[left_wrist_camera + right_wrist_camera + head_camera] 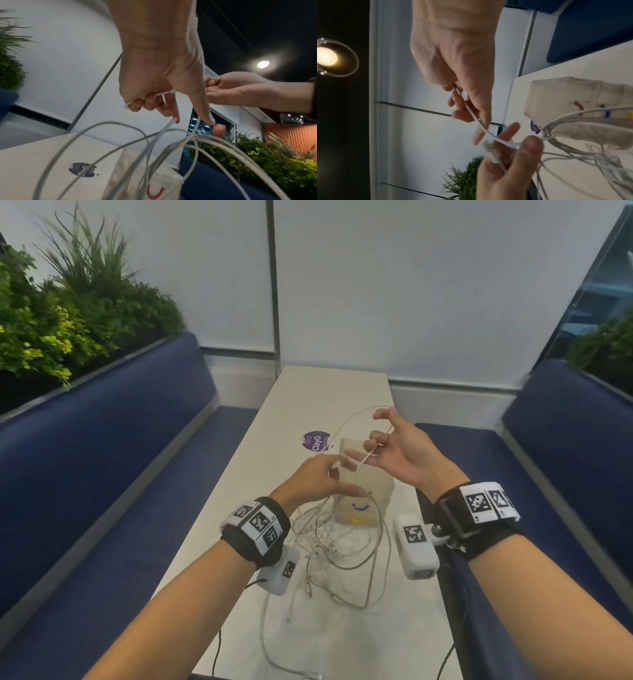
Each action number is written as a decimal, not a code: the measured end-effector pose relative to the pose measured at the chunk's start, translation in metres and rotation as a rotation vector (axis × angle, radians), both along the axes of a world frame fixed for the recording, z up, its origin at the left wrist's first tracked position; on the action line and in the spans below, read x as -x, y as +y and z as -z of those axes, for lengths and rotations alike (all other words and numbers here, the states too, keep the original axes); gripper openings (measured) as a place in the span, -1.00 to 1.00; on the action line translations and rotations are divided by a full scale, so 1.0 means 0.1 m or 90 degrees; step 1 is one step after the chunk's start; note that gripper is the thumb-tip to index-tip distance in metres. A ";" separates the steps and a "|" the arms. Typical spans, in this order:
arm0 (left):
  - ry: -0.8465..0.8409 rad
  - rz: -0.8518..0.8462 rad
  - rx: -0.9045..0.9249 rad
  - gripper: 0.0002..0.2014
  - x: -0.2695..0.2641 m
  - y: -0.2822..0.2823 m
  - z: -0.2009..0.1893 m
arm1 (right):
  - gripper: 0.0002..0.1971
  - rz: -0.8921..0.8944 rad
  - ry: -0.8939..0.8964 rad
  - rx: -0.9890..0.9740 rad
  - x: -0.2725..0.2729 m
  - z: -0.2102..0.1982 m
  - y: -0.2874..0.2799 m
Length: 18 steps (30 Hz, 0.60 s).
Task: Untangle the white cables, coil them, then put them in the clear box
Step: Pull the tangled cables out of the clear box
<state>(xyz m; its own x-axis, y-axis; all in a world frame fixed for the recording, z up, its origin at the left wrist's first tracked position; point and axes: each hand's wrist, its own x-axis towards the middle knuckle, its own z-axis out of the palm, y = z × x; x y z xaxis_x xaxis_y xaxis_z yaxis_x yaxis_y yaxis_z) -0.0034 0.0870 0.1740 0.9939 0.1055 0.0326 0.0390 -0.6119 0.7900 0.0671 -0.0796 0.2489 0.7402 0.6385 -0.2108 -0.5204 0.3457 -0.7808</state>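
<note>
A tangle of white cables [337,542] lies on the white table [325,392], in front of and partly against the clear box [373,491]. Some strands are lifted. My left hand [337,474] is raised over the box and grips one cable near its plug; the left wrist view shows the fingers [137,105] curled round that strand [164,93]. My right hand [373,436], palm up just beyond, pinches the same cable [481,124] between thumb and fingers. From there a loop arcs up and away. The plug end [491,152] sticks out of my left hand [513,155].
A purple round sticker [315,440] sits on the table behind the box. Blue benches [102,474] run along both sides of the narrow table, with plants [68,320] behind the left one. A white wall closes the far end. Thin black leads hang off the table's near edge.
</note>
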 end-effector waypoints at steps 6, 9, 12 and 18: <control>0.064 -0.005 -0.229 -0.73 -0.09 -0.12 0.19 | -0.92 -0.006 0.127 -0.186 0.01 -0.14 -0.06; 0.012 -0.073 -0.259 -0.72 -0.12 -0.02 0.12 | -0.84 0.025 0.135 -0.278 0.01 -0.20 -0.12; -0.020 -0.077 -0.330 -0.77 -0.14 0.08 0.01 | -0.75 0.037 0.066 -0.247 0.02 -0.16 -0.12; -0.027 -0.067 -0.331 -0.71 -0.17 0.20 -0.13 | -0.32 -0.177 -0.297 0.092 0.17 0.27 -0.15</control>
<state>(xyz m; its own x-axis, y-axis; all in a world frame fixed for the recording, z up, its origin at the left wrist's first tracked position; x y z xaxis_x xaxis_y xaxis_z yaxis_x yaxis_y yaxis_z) 0.0139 0.1072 0.1873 0.9755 0.1632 0.1475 0.0953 -0.9177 0.3857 0.0501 -0.0949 0.2218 0.5833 0.8123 -0.0014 -0.1657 0.1174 -0.9792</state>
